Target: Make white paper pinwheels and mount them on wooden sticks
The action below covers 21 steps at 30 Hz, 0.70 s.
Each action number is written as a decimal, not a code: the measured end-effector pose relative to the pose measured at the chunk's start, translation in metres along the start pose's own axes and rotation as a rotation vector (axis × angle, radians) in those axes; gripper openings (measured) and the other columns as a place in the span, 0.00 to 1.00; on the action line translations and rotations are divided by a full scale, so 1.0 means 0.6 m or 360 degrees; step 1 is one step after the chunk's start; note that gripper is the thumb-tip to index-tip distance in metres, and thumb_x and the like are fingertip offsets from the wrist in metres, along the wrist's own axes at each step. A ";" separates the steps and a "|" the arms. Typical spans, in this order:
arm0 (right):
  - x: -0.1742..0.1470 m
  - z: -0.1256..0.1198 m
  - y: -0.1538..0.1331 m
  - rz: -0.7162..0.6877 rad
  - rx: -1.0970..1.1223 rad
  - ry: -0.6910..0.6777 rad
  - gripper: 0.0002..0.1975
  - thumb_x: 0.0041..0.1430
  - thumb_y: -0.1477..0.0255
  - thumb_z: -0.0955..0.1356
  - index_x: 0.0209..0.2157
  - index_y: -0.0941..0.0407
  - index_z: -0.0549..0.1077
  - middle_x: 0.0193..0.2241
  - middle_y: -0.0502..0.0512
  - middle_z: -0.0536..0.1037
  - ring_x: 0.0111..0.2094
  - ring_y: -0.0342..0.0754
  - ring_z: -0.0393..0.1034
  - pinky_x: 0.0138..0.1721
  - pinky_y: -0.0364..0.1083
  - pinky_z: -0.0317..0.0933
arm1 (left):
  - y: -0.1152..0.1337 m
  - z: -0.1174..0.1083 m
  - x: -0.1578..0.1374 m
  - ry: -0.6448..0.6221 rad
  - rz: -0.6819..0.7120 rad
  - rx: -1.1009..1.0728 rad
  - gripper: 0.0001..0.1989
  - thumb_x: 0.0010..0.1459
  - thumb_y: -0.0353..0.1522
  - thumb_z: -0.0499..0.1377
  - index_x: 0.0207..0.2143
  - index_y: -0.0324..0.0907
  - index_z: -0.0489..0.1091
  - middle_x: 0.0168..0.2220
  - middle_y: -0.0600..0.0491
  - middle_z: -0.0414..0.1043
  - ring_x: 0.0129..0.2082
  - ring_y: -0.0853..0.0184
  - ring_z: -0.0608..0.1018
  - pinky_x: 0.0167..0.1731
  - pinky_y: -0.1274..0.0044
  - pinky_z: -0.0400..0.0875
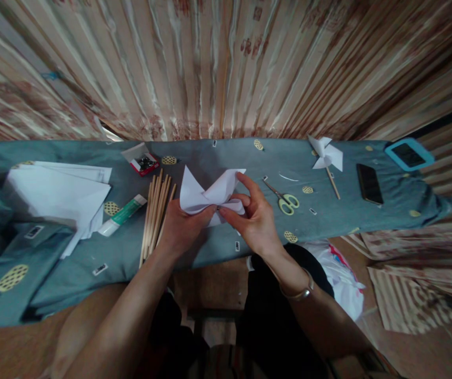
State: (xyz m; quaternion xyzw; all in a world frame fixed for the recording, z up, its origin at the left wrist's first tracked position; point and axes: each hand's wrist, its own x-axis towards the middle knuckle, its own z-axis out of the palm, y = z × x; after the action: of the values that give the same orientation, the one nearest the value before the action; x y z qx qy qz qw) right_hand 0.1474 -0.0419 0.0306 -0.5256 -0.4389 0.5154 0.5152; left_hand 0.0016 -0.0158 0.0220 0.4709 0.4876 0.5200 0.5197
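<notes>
A white paper pinwheel [206,192] with curved blades is held up over the cloth, between both hands. My left hand [186,223] grips its lower left side, the thumb pressed near the centre. From the right, my right hand [253,210] pinches it, thumb at the centre and index finger stretched along an upper blade. A small dark spot, perhaps a pin, shows between the two thumb tips. Just left of my left hand lies a bundle of wooden sticks [155,205]. Green-handled scissors [284,201] rest to the right of my right hand.
A red box of metal pins [143,162], a green and white glue tube [123,215] and paper sheets [60,189] lie left. Rightward are a pinwheel on a stick [326,155], a phone [369,183] and a blue-framed device [409,153]. A curtain [226,68] hangs behind the cloth-covered table [210,255].
</notes>
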 end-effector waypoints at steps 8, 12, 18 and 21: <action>0.002 -0.002 0.001 -0.0037 0.0020 0.0016 0.41 0.46 0.65 0.78 0.60 0.48 0.60 0.31 0.45 0.80 0.27 0.43 0.72 0.29 0.43 0.69 | 0.012 -0.004 -0.001 -0.0104 -0.0061 0.0013 0.13 0.38 0.32 0.69 0.31 0.37 0.78 0.31 0.48 0.82 0.33 0.58 0.83 0.35 0.72 0.80; 0.002 -0.005 0.002 -0.0059 -0.0024 0.0019 0.41 0.47 0.65 0.77 0.61 0.47 0.60 0.30 0.44 0.80 0.27 0.43 0.72 0.30 0.44 0.69 | 0.009 -0.006 -0.002 -0.0113 -0.0041 -0.0031 0.13 0.40 0.32 0.70 0.31 0.37 0.79 0.32 0.48 0.83 0.33 0.58 0.84 0.36 0.71 0.80; 0.003 -0.005 0.004 -0.0067 0.0008 0.0029 0.41 0.46 0.66 0.78 0.60 0.48 0.61 0.34 0.46 0.82 0.33 0.45 0.75 0.35 0.47 0.72 | 0.008 -0.007 -0.002 -0.0116 -0.0022 -0.0006 0.11 0.41 0.31 0.69 0.30 0.37 0.80 0.31 0.49 0.83 0.32 0.59 0.83 0.34 0.72 0.80; 0.002 -0.004 0.004 -0.0059 0.0013 0.0041 0.41 0.46 0.66 0.78 0.60 0.48 0.61 0.36 0.48 0.82 0.34 0.47 0.76 0.37 0.48 0.73 | 0.010 -0.007 -0.002 -0.0111 -0.0038 -0.0005 0.11 0.40 0.31 0.69 0.30 0.37 0.80 0.30 0.49 0.83 0.31 0.59 0.83 0.33 0.73 0.80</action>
State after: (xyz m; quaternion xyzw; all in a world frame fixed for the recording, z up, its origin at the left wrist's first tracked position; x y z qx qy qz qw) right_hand 0.1499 -0.0411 0.0280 -0.5218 -0.4397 0.5009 0.5324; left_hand -0.0033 -0.0169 0.0277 0.4820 0.4739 0.4977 0.5434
